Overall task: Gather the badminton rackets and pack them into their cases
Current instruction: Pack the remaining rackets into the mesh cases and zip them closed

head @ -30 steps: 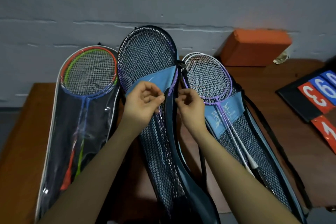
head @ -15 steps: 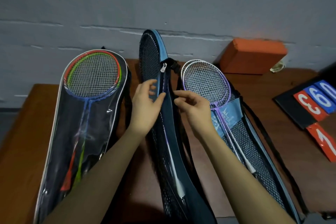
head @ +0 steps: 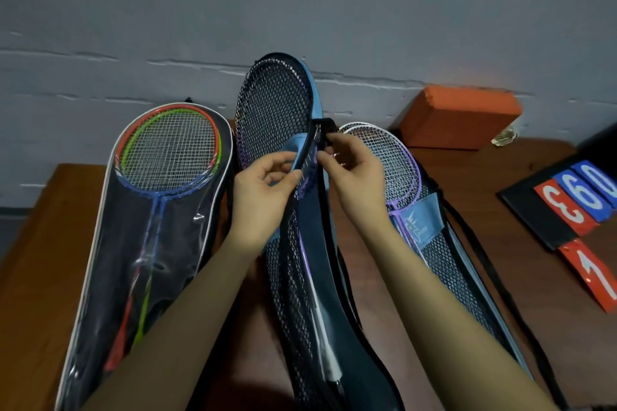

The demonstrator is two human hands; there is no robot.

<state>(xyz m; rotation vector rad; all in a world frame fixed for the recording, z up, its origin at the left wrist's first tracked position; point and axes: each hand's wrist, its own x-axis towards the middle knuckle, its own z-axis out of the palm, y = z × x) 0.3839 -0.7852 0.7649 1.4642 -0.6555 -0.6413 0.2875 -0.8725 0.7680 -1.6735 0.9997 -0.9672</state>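
A: Now, head view, item one: state the position of the middle case [head: 277, 103].

B: It stands tilted between the two hands, its head end raised above the tabletop [head: 450, 197] and against the grey wall [head: 300, 3]. Black mesh faces left, a light blue panel faces right. A purple-framed racket [head: 305, 187] shows through the mesh, its white grip low in the case.

A: Condition of the hands?

B: Left hand [head: 263, 193]: fingers curled, gripping the black zipper edge and blue flap of the middle case. Right hand [head: 354, 173]: fingertips pinching the zipper pull [head: 317, 135] at the case edge, just beside a black strap loop [head: 330, 130].

A: Remaining cases?

B: The clear-front case [head: 100, 260] lies flat at the left, white piping along its rim. It contains stacked rackets with red, green and blue frames [head: 168, 147]. The right mesh case [head: 460, 274] lies flat behind the right forearm, with white and purple racket heads [head: 390, 160] protruding from its open end onto the tabletop.

A: Other items?

B: An orange block [head: 460, 117] sits against the wall. A scoreboard [head: 574, 207] with red and blue number cards lies at the right edge.
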